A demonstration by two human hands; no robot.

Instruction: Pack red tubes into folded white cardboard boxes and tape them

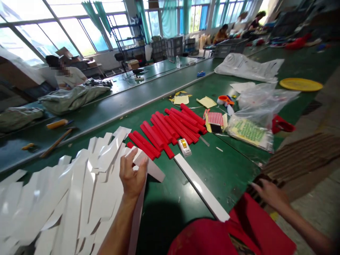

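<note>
My left hand [134, 175] pinches the upper end of a long, narrow white box [152, 168], whose end part angles out to the right. Beside that hand lies a large heap of flat white boxes [79, 184]. In front of it, bundles of red ribbed sticks [162, 129] rest in a row on the green table. Another long white box [200, 186] lies across the table, its near end by my red clothing. At the table's right edge my right hand [272, 194] has its fingers apart, close to a stack of brown corrugated cardboard [297, 166]; nothing shows in it.
A small white tape dispenser [184, 147] stands beside the sticks. Farther right are a sheet of red stickers [215, 118], clear plastic bags [252, 124], orange-handled scissors [225, 100] and a yellow round lid [301, 84]. Across the table sits a person [67, 76] near a grey-green sack [74, 97].
</note>
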